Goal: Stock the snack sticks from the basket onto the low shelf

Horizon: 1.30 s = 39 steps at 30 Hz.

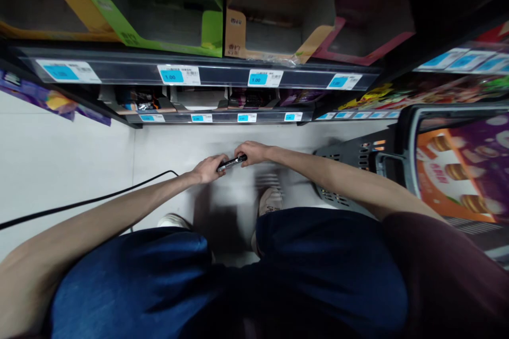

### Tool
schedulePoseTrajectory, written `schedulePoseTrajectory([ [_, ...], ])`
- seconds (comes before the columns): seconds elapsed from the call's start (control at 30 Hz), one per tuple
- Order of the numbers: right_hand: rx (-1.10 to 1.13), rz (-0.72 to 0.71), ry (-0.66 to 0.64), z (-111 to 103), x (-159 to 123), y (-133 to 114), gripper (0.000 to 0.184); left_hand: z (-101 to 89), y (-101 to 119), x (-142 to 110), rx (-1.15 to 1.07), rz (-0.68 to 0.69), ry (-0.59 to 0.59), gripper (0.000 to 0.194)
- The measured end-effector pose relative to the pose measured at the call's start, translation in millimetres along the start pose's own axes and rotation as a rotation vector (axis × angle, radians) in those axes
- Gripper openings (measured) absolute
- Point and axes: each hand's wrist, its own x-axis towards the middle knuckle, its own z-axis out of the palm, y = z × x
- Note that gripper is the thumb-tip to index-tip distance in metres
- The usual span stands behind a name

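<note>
One thin black object (pixel 233 162), too blurred to identify, is held above the floor (pixel 170 143) near the front edge of the lower shelf (pixel 177 117), the left hand (pixel 209 169) gripping one end and the right hand (pixel 254 152) the other. Open boxes (pixel 234 36) line the front edge of the upper shelf (pixel 225 72), and a grey basket (pixel 345 154) near the right arm (pixel 330 169) holds an orange-and-purple box (pixel 435 169).

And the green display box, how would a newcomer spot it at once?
On the dark shelving, find the upper rail with four price tags. Above the second tag from the left stands the green display box. Its bright green front edge stands out between the yellow-orange box and the tan box.
</note>
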Motion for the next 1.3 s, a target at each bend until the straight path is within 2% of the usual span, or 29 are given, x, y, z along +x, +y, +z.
schedulePoseTrajectory([
  [0.1,-0.128,-0.108,0.029,0,-1,-2,0.028,0.6,0,-2,0.029,0.033,-0.039,0.042],
  [0.2,-0.247,-0.223,0.048,2,0,-8,0.027,-1.6,5,-5,-0.063,-0.059,-0.134,0.045],
  [0.33,-0.216,-0.309,0.022,6,0,-15,0.029,-4.0,6,-7,-0.164,-0.113,-0.184,0.054],
  [0.4,-0.165,-0.284,0.005,7,-1,-16,0.027,-2.0,3,-6,-0.159,-0.099,-0.166,0.051],
  [0.53,-0.074,-0.137,-0.015,4,-3,-12,0.029,4.4,-4,-1,-0.165,-0.016,-0.076,0.04],
  [0.6,0.038,-0.075,-0.022,2,-2,-7,0.029,5.2,-6,2,-0.187,-0.015,-0.051,0.035],
  [0.67,0.204,-0.042,-0.067,-1,0,-2,0.028,3.7,-6,4,-0.27,-0.046,-0.085,0.034],
  [0.77,0.44,-0.057,-0.138,-3,2,6,0.032,-0.7,-7,5,-0.524,-0.095,-0.202,0.038],
  [0.87,0.557,-0.057,-0.113,-6,2,13,0.036,-4.1,-4,2,-0.761,-0.115,-0.286,0.048],
  [1.0,0.702,-0.009,-0.059,-11,1,24,0.045,-3.9,4,-2,-0.938,-0.103,-0.334,0.056],
  [1.07,0.763,0.024,-0.029,-15,0,28,0.048,-1.1,7,0,-0.958,-0.116,-0.285,0.053],
  [1.2,0.779,0.094,0.02,-23,-4,33,0.043,5.4,5,7,-0.874,-0.114,-0.042,0.047],
  [1.3,0.781,0.125,0.027,-26,-7,33,0.04,5.9,2,9,-0.888,-0.108,0.078,0.054],
])
